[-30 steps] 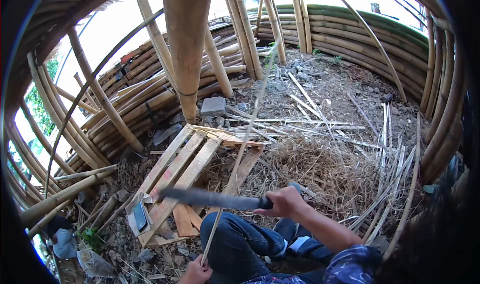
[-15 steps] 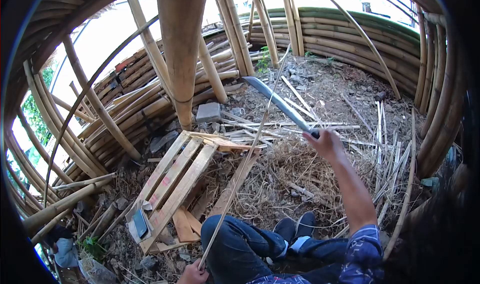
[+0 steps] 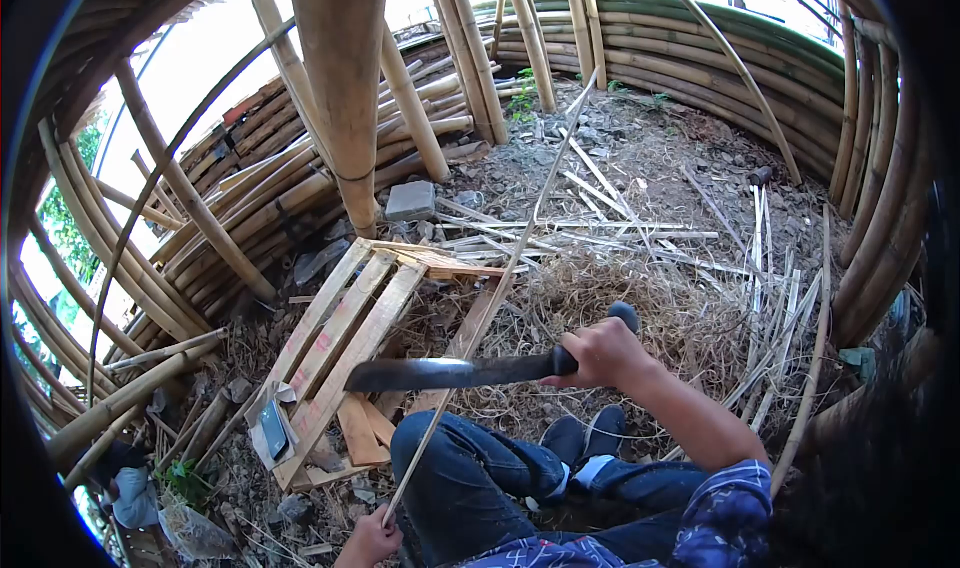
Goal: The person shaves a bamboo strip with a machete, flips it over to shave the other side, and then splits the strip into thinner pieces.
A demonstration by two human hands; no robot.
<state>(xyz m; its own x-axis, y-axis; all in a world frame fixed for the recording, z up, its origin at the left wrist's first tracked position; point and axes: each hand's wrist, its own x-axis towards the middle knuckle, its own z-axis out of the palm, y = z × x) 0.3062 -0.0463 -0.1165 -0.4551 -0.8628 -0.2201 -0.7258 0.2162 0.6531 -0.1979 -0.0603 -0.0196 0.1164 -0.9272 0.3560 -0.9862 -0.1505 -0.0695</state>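
My right hand (image 3: 603, 352) is closed around the dark handle of a machete (image 3: 450, 372). Its long blade points left, level, and overlaps a thin bamboo strip (image 3: 500, 293) in the view; whether they touch I cannot tell. Down at the lower edge, my left hand (image 3: 371, 538) grips the near end of that strip, which passes by my bent knee and runs up and away over the ground. A slatted wooden pallet (image 3: 345, 343) leans left of the strip, with a phone (image 3: 273, 429) lying on its lower corner.
Curly bamboo shavings (image 3: 620, 313) and loose split strips (image 3: 600, 234) cover the ground ahead. A thick bamboo post (image 3: 345, 78) stands front left, near a grey block (image 3: 411, 201). Stacked bamboo poles (image 3: 720, 78) line the back. Part of another person (image 3: 133, 496) shows at lower left.
The machete has swung from pointing away up front to lying level and pointing left. My right hand has come lower and closer. The strip's far end has shifted slightly right.
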